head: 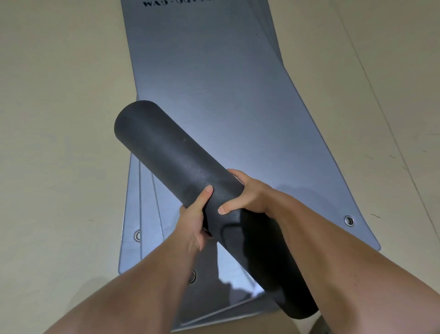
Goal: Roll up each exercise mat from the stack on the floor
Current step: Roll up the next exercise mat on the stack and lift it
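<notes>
Both hands are clamped on the rolled mat near its middle. The left hand wraps it from the near side with the thumb laid along the top, and the right hand curls over from the far side. The roll is dark and held off the ground at a slant, one end pointing up and left, the other down toward the person, above the stack of grey mats lying flat.

The loose outer edge seems to sit just under the left palm. The sound course, I judge, is to press there so the coil does not spring open, keep the ends flush, and set the roll down beside the stack rather than on it, seam downward. Foam of this kind looks springy — a slack grip would likely let it unwind.

Below, several grey mats lie fanned with their corners offset. They have metal eyelets near the near edge and dark lettering at the far end. They rest on a pale beige floor with faint seams — no more of the room shows.
</notes>
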`<control>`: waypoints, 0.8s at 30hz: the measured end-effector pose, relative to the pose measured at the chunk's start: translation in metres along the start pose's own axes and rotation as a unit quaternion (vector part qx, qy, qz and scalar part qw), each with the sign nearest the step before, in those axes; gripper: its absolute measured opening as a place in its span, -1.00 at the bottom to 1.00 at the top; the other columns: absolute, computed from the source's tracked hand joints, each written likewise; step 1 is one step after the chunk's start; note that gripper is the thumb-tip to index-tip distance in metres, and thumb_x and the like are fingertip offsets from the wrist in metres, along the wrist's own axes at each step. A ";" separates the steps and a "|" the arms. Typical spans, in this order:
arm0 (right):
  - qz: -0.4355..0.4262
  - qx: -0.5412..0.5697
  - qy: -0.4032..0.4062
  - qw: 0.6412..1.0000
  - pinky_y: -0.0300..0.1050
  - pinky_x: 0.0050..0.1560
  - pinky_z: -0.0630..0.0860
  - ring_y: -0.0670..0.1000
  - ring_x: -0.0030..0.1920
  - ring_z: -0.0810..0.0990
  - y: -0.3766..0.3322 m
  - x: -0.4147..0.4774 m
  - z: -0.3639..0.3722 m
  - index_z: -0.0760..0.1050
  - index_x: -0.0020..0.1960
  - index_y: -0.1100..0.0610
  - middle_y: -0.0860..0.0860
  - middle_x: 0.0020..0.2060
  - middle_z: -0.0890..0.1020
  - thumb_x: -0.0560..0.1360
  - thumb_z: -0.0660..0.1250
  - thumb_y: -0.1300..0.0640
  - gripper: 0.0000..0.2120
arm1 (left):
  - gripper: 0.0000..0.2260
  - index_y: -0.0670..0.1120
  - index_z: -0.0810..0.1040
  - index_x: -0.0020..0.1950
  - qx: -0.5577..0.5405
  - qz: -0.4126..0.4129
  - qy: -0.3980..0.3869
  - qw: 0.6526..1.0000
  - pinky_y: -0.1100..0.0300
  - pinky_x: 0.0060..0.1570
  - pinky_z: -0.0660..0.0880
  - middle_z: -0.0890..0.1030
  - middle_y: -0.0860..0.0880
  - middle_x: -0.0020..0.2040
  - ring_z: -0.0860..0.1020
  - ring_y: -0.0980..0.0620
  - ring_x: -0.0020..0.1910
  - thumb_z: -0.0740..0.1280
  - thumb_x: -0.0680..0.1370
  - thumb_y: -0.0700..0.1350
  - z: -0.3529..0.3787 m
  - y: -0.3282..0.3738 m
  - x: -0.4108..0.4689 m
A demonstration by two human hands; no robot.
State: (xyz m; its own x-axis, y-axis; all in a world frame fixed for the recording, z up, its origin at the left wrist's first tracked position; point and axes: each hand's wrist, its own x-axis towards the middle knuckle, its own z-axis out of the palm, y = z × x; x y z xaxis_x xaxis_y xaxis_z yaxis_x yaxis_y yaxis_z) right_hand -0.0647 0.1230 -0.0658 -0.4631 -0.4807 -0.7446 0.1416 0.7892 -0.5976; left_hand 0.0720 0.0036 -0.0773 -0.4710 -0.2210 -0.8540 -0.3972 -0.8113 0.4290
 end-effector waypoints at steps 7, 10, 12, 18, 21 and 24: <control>-0.087 0.110 0.035 0.990 0.06 0.23 0.61 -0.05 0.16 0.70 -0.058 -0.050 -0.028 0.39 0.35 -0.44 -0.24 0.17 0.69 0.15 0.73 -0.06 -0.11 | -0.42 0.05 0.47 0.36 0.068 0.070 0.007 0.995 -0.10 0.06 0.64 0.71 0.04 0.15 0.71 -0.03 0.08 0.58 0.40 0.11 0.028 0.076 -0.047; -0.115 0.147 0.063 0.980 0.05 0.23 0.62 -0.06 0.19 0.69 -0.107 -0.095 -0.045 0.36 0.38 -0.44 -0.25 0.21 0.66 0.18 0.73 -0.05 -0.09 | -0.38 0.07 0.41 0.41 0.103 0.095 -0.012 0.990 -0.02 0.06 0.60 0.70 0.08 0.16 0.71 0.05 0.05 0.58 0.41 0.03 0.046 0.128 -0.098; -0.125 0.168 0.076 0.975 0.02 0.23 0.63 -0.07 0.21 0.67 -0.145 -0.130 -0.054 0.31 0.45 -0.42 -0.26 0.24 0.64 0.19 0.73 -0.06 -0.03 | -0.36 0.08 0.39 0.43 0.126 0.106 -0.028 0.986 0.08 -0.05 0.58 0.71 0.11 0.12 0.71 0.09 0.01 0.58 0.42 -0.04 0.059 0.165 -0.142; -0.165 0.245 0.060 0.953 0.11 0.19 0.65 0.02 0.23 0.68 -0.296 -0.265 -0.067 0.28 0.48 -0.42 -0.16 0.26 0.65 0.24 0.73 0.09 0.01 | -0.48 0.03 0.43 0.41 0.157 0.158 -0.048 0.974 0.26 -0.32 0.60 0.72 0.05 0.09 0.73 0.06 -0.05 0.48 0.50 -0.22 0.077 0.294 -0.317; -0.193 0.256 0.048 0.946 0.15 0.19 0.65 0.03 0.23 0.69 -0.392 -0.347 -0.066 0.26 0.50 -0.40 -0.15 0.27 0.66 0.28 0.70 0.11 -0.01 | -0.49 0.04 0.45 0.40 0.175 0.195 -0.063 0.963 0.29 -0.32 0.59 0.73 0.08 0.07 0.72 0.08 -0.06 0.48 0.50 -0.22 0.073 0.371 -0.419; -0.199 0.259 0.053 0.944 0.13 0.20 0.64 -0.01 0.22 0.69 -0.490 -0.433 -0.057 0.21 0.49 -0.47 -0.21 0.26 0.66 0.31 0.69 0.08 0.00 | -0.46 0.06 0.44 0.42 0.188 0.220 -0.077 0.954 0.31 -0.29 0.59 0.72 0.09 0.10 0.72 0.08 -0.02 0.50 0.48 -0.21 0.057 0.444 -0.523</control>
State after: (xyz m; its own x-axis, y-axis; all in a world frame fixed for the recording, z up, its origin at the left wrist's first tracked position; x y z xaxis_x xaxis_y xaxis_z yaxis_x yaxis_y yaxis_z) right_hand 0.0168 -0.0340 0.5662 -0.6509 -0.6374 -0.4124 0.3339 0.2475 -0.9095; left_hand 0.0968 -0.2101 0.5764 -0.7552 -0.3901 -0.5268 -0.3756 -0.4011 0.8355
